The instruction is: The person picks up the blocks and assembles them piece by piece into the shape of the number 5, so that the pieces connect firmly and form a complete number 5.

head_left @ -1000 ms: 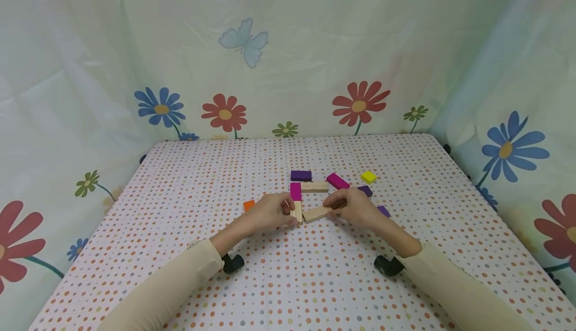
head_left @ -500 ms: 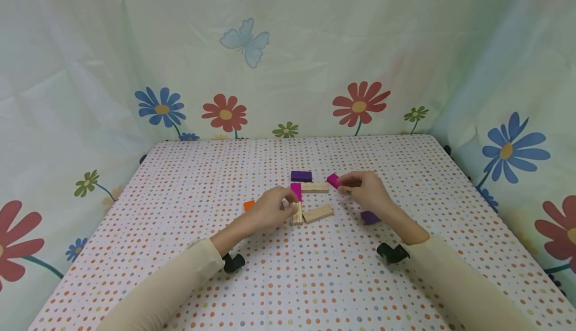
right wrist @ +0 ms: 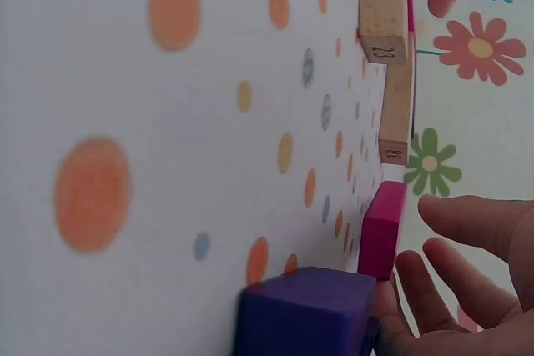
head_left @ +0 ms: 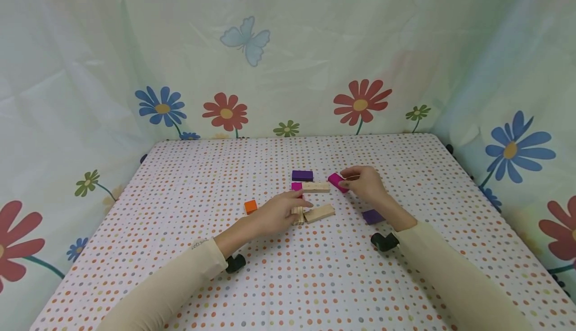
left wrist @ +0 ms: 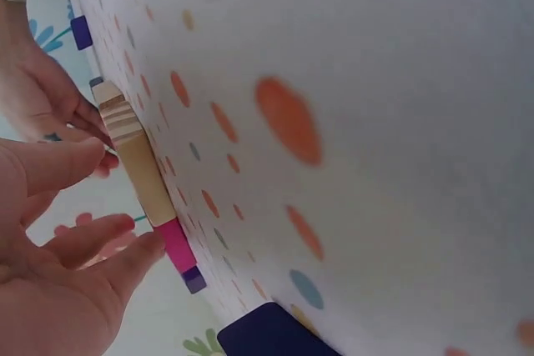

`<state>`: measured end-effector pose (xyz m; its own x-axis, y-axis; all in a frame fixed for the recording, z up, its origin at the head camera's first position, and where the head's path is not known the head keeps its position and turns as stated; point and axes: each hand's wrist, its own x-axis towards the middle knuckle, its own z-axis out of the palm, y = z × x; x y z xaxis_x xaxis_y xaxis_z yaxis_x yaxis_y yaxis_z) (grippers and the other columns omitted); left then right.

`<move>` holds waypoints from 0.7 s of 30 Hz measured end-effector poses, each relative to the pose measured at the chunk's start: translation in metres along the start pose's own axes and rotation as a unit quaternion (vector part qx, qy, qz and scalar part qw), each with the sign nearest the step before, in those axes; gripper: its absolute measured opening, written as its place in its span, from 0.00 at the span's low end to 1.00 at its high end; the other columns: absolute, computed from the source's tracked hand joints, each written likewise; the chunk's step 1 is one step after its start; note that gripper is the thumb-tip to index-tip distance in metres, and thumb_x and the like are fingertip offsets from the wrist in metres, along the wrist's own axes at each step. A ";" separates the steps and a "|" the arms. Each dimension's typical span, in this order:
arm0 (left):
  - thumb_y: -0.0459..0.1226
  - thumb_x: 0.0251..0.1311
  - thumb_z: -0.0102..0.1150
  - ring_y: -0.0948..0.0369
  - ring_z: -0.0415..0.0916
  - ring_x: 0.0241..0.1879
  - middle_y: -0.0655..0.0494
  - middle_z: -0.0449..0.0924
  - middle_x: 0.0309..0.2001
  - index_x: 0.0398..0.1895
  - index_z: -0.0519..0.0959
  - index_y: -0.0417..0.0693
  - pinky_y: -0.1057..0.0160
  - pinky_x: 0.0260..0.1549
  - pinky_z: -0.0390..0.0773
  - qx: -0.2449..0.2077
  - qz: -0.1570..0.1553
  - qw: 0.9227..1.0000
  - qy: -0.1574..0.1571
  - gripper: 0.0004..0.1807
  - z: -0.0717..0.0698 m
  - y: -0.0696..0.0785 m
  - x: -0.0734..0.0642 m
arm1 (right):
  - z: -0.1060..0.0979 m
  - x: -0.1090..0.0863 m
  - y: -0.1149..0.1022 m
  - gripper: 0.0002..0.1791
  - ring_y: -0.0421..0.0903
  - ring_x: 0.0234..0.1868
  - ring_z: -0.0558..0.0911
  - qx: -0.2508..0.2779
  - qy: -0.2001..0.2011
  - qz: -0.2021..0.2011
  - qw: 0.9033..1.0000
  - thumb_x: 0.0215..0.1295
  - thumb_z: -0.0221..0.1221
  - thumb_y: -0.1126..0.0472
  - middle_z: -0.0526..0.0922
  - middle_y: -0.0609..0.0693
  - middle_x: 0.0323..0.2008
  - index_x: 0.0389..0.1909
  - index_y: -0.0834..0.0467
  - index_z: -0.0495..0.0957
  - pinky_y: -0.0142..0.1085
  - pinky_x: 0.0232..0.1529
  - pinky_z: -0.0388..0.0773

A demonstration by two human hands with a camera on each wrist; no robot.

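Observation:
My left hand [head_left: 279, 214] reaches over a row of blocks, fingers loosely extended. Beneath it are a plain wooden block [left wrist: 143, 171] and a magenta block [head_left: 296, 186], joined end to end; its fingertips are right at the magenta one in the left wrist view. My right hand [head_left: 368, 186] is around a second magenta block [head_left: 335, 180] lying at a slant. In the right wrist view the thumb [right wrist: 459, 216] stands apart from that block, with the other fingers by its near end. Two more wooden blocks, the nearer slanted [head_left: 319, 213] and the farther straight [head_left: 317, 187], adjoin the row.
A purple block [head_left: 302, 175] lies behind the row, and another [head_left: 372, 216] beside the right forearm. An orange block [head_left: 250, 207] sits left of the left hand. The dotted tablecloth [head_left: 288, 276] stretches to a flowered curtain [head_left: 288, 61].
My right hand has left the nearer wooden block and moved back to the slanted magenta block. My left fingers have straightened and shifted over the row, covering more of it.

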<state>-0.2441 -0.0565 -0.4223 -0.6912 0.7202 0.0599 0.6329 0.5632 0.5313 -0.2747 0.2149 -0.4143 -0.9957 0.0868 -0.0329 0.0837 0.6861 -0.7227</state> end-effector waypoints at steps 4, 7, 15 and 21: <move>0.28 0.75 0.56 0.42 0.56 0.83 0.38 0.61 0.82 0.65 0.84 0.52 0.42 0.81 0.61 0.018 0.010 1.000 -0.014 0.21 0.001 -0.001 -0.001 | 0.003 0.004 0.002 0.23 0.65 0.64 0.82 -0.010 -0.007 -0.009 1.000 0.72 0.66 0.66 0.83 0.69 0.63 0.66 0.67 0.79 0.55 0.66 0.81; 0.29 0.75 0.56 0.40 0.54 0.84 0.38 0.61 0.82 0.63 0.86 0.52 0.42 0.82 0.58 0.030 0.013 0.999 -0.020 0.19 0.002 -0.002 -0.001 | 0.005 0.006 0.002 0.24 0.65 0.63 0.83 -0.026 -0.007 -0.021 0.999 0.71 0.66 0.67 0.83 0.69 0.62 0.65 0.68 0.79 0.54 0.65 0.82; 0.30 0.77 0.55 0.39 0.51 0.84 0.37 0.61 0.81 0.64 0.85 0.51 0.40 0.82 0.56 0.032 -0.002 0.999 -0.034 0.19 0.002 -0.001 -0.002 | 0.008 0.010 0.001 0.23 0.62 0.58 0.85 -0.062 -0.008 -0.029 0.998 0.70 0.68 0.64 0.86 0.68 0.58 0.63 0.69 0.80 0.50 0.59 0.85; 0.30 0.77 0.54 0.39 0.51 0.84 0.37 0.60 0.81 0.65 0.85 0.51 0.39 0.82 0.57 0.034 -0.004 0.999 -0.038 0.19 0.001 0.000 -0.003 | 0.010 0.012 0.002 0.22 0.61 0.56 0.86 -0.077 -0.002 -0.027 0.997 0.70 0.69 0.64 0.87 0.67 0.56 0.62 0.68 0.82 0.49 0.57 0.86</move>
<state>-0.2419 -0.0578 -0.4233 -0.6696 0.7427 -0.0096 0.6515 0.5935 0.4726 -0.2873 0.2100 -0.4232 -0.9990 0.0438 0.0004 0.0345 0.7926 -0.6088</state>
